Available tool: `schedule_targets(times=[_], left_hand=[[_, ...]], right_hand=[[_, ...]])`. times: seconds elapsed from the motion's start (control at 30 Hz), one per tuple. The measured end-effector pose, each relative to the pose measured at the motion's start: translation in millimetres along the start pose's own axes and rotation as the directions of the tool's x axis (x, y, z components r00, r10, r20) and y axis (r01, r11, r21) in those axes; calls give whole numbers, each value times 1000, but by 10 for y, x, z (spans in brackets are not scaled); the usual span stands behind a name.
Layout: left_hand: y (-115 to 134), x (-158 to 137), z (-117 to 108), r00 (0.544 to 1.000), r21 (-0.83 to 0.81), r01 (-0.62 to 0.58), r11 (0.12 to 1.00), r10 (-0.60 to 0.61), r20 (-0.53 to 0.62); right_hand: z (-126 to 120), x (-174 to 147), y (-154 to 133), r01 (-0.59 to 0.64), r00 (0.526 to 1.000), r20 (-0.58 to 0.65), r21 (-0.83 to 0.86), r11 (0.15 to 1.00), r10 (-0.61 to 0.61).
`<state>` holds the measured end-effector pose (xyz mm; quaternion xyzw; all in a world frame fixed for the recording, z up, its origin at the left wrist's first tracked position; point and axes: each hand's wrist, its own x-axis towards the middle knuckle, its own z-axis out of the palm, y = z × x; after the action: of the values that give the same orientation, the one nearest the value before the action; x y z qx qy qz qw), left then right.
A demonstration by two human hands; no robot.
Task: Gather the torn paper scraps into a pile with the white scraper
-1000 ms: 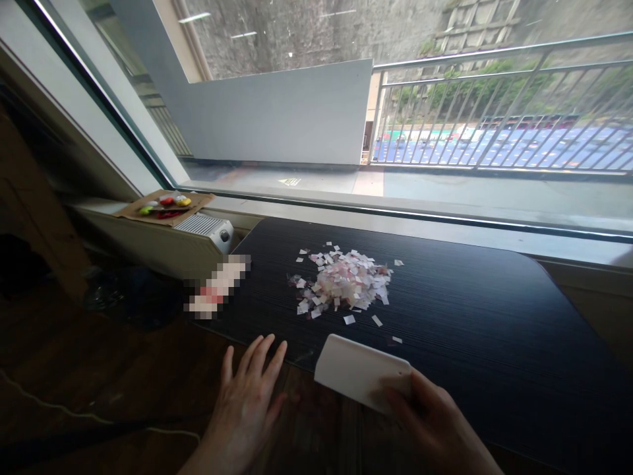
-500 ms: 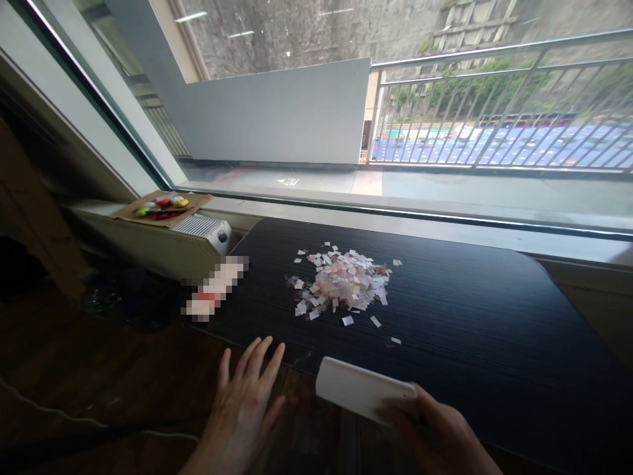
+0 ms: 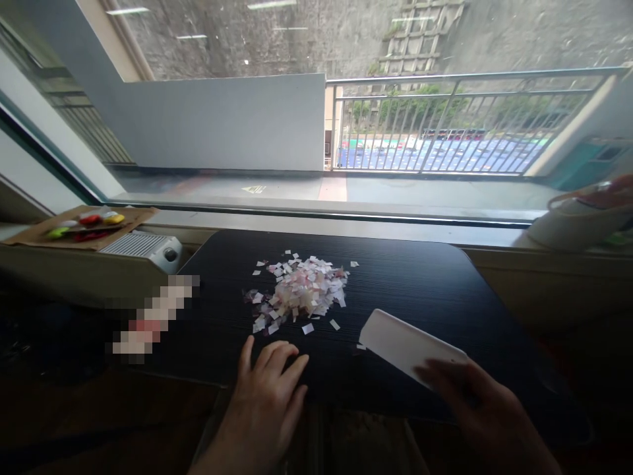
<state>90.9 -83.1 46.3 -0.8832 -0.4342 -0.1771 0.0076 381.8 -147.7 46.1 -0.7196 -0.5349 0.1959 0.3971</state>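
A loose heap of small cut paper pieces [image 3: 310, 287], white and pinkish, lies on the dark wood-grain table [image 3: 420, 284]. Just on the near side of the heap is my left hand [image 3: 270, 389], palm down, fingers apart and slightly bent, with nothing in it. Whether its fingertips touch the tabletop I cannot tell. To the right, my right hand [image 3: 475, 396] grips one end of a flat white plate-like piece [image 3: 405, 340] with rounded corners. Its free end points left, close to a single paper scrap [image 3: 361, 346]. Part of the piece is hidden by my fingers.
A blurred-out pixelated item [image 3: 155, 316] is at the table's left edge. Beyond it are a white heater [image 3: 148, 247] and brown cardboard [image 3: 30, 227] with colourful items on it. A window sill [image 3: 297, 221] runs behind the table. A pale pot-like object [image 3: 568, 221] stands at right.
The view has turned right. My left hand has come forward over the table, nearer the heap. My right hand has carried the white piece forward and right, over the tabletop.
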Motion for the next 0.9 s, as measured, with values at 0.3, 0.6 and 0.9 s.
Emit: schedule_targets(times=[0.3,0.6,0.9], left_hand=[[457,442,158,967,-73,-114,991,127,221],[203,178,253,987,11,-150,989,149,62],[-311,-221,42,998,151,44,988,-52,47]], right_hand=[[-10,20,-131,-126,991,-30,147,981,132],[-79,-13,-143,-224,975,26,134,965,222],[282,209,-241,-18,998,62,122,992,10]])
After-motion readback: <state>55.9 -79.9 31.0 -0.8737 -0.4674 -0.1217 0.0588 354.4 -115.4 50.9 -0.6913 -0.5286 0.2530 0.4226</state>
